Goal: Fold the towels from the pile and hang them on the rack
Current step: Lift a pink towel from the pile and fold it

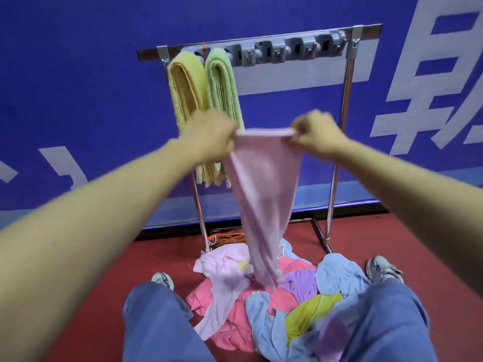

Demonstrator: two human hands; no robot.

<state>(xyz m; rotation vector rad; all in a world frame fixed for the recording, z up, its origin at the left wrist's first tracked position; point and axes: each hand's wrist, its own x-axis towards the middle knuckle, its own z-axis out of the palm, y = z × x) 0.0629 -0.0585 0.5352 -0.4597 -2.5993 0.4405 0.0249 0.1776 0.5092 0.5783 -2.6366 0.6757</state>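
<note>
Pink towel held up before the rack

Left hand [209, 134] and right hand [317, 133] pinch the pink towel's [261, 184] top corners above the pile [261, 304]; rack [345, 100] behind.

Far wall: blue banner [78, 74] with big white characters [418, 87], paler blue band [366, 193] along its lower edge, black strip [167, 232] at the base. Floor [431, 231] dark red, near to far. Lighting even.

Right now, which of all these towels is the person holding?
The pale pink towel, pinched at its top corners by the left hand and right hand; the yellow towel and green towel hang on the rack, others lie in the pile.
</note>
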